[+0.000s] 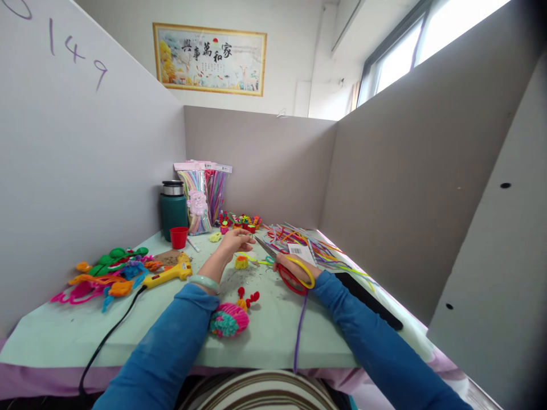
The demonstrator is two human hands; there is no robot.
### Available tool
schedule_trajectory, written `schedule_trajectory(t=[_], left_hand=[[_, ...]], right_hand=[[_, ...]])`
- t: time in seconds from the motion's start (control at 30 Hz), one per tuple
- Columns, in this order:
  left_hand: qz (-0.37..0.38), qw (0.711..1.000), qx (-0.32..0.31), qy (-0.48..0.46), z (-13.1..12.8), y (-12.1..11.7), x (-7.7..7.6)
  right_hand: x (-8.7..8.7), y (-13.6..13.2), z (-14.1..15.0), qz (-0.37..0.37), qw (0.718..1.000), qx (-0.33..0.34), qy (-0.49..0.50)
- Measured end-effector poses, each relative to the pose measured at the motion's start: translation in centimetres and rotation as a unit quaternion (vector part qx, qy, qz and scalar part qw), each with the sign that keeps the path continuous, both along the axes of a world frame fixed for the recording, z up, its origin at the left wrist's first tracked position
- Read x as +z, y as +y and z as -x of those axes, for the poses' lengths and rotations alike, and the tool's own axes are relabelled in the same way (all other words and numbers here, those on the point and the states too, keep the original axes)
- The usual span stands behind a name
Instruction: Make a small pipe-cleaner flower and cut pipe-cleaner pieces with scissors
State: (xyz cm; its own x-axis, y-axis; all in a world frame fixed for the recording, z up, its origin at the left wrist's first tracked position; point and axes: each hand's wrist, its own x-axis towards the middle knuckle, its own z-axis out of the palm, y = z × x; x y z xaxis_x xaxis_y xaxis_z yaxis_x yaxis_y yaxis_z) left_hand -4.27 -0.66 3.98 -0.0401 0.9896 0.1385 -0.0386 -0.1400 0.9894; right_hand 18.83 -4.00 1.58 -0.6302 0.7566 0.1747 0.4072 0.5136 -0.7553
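My right hand (294,263) is closed on scissors (294,281) with red and yellow handles, their blades pointing up and left. The blade tips end close to the fingers of my left hand (237,241), which are pinched together on something too small to make out. Below the hands sits a small yellow and orange pipe-cleaner piece (241,261). A purple pipe cleaner (301,333) runs from below the scissor handles down past the table's front edge. Near my left forearm lies a pink and teal fuzzy pipe-cleaner figure (229,319) with red curled tips.
To the left are a yellow glue gun (168,274) with a black cord and a pile of coloured pipe-cleaner shapes (115,270). A green bottle (174,212), red cup (178,237) and bagged pipe cleaners (197,199) stand behind. Loose pipe cleaners (325,250) and a black slab (370,300) lie right.
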Motion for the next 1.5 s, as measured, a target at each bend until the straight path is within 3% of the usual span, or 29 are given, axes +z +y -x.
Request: schedule_trajectory(t=[0.43,1.5], left_hand=[[-0.033,0.999,0.000,0.022,0.18,0.72,-0.44],[0.002,1.000,0.012,0.017,-0.09,-0.01,0.12]], right_hand=[[-0.02,0.04,-0.04,0.005,1.000,0.006,0.003],[0.04,0.09,0.01,0.000,1.000,0.007,0.010]])
